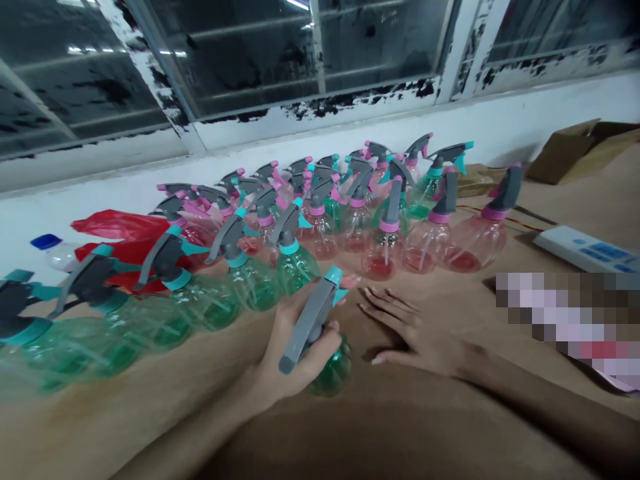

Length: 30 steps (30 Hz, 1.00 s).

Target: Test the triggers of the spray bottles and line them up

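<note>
My left hand is wrapped round the neck of a green spray bottle with a grey and teal trigger head, which stands upright on the brown table. Its nozzle points away from me. To the right, my right hand lies palm down on the table, fingers stretched out and holding nothing. Beyond my hands a pink spray bottle stands nearest to the right fingertips. Another green spray bottle is just past my left hand. The lower part of the held bottle is partly hidden by my fingers.
Several green bottles run along the left, one green bottle among them; several pink ones stand behind. A red plastic bag and a blue-capped bottle lie at left. At right are a white device and a cardboard box.
</note>
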### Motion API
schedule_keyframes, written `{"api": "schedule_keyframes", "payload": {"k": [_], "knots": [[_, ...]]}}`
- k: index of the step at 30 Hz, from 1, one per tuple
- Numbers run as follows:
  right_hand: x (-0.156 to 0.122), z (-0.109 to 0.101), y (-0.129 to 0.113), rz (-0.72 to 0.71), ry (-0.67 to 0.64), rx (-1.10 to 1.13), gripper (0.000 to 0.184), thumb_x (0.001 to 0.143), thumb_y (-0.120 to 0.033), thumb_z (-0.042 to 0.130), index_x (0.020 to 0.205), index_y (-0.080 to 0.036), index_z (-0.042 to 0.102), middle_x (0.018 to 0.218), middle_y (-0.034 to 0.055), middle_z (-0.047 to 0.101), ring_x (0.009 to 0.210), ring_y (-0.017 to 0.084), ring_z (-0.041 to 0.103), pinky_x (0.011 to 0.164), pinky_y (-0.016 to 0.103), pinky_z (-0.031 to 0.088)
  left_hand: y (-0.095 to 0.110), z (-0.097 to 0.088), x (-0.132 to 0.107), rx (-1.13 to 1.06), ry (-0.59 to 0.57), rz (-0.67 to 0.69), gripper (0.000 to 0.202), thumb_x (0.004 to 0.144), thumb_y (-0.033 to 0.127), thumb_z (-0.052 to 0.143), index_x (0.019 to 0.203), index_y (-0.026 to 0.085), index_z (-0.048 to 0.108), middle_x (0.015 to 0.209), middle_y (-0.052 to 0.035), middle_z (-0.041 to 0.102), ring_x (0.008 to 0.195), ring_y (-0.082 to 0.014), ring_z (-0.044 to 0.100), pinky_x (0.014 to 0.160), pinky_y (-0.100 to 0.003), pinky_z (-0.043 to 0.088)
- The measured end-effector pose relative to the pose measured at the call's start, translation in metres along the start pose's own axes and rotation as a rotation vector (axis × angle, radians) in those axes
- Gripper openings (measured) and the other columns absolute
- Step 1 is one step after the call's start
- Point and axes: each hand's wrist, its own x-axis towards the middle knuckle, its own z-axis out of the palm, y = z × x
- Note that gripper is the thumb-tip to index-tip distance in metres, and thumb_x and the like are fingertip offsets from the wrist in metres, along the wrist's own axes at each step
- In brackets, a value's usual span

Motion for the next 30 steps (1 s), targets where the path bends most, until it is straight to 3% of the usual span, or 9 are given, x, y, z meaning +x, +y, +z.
{"api": "schedule_keyframes", "payload": {"k": [6,9,13,18,30], "knots": [[-0.001,-0.003,0.001,-0.002,0.002,0.026,0.081,0.081,-0.059,0.054,0.146,-0.022,0.024,0.152,0.0097,0.025,0.140,0.026,0.021,0.111,0.050,0.026,0.000,0.000,0.001,-0.015,-0.001,-0.020,0.043,0.069,0.022,0.049,0.109,0.029,0.062,0.084,-0.0025,0.068,0.048,-0.0152,0.052,0.056,-0.032,0.051],[-0.001,-0.002,0.003,-0.006,0.016,0.044,0.081,0.081,-0.058,0.056,0.146,-0.024,0.023,0.152,0.0092,0.026,0.139,0.027,0.022,0.111,0.053,0.026,-0.003,0.001,0.002,0.012,0.010,0.014,0.036,0.071,0.021,0.050,0.104,0.028,0.063,0.080,-0.0023,0.066,0.054,-0.0170,0.056,0.061,-0.034,0.052],[-0.002,-0.002,0.003,0.001,-0.010,0.044,0.080,0.081,-0.057,0.056,0.146,-0.025,0.022,0.152,0.0083,0.025,0.139,0.027,0.022,0.110,0.053,0.027,-0.012,-0.002,0.008,-0.010,0.073,-0.040,0.027,0.072,0.025,0.051,0.095,0.028,0.064,0.070,-0.0008,0.065,0.058,-0.0194,0.060,0.059,-0.034,0.052],[-0.001,-0.003,0.002,0.011,-0.003,0.044,0.080,0.080,-0.056,0.057,0.146,-0.026,0.023,0.152,0.0071,0.027,0.139,0.027,0.023,0.110,0.052,0.027,-0.022,-0.004,0.018,-0.091,0.148,-0.023,0.027,0.070,0.020,0.052,0.094,0.027,0.063,0.083,-0.0007,0.067,0.076,-0.0216,0.065,0.074,-0.038,0.053],[-0.001,-0.001,0.003,0.016,-0.013,0.025,0.080,0.080,-0.056,0.058,0.146,-0.026,0.024,0.153,0.0072,0.026,0.139,0.027,0.023,0.111,0.052,0.026,-0.026,-0.001,0.015,-0.026,0.144,0.029,0.009,0.072,0.024,0.050,0.078,0.025,0.057,0.075,-0.0009,0.063,0.071,-0.0204,0.061,0.065,-0.035,0.050]]}}
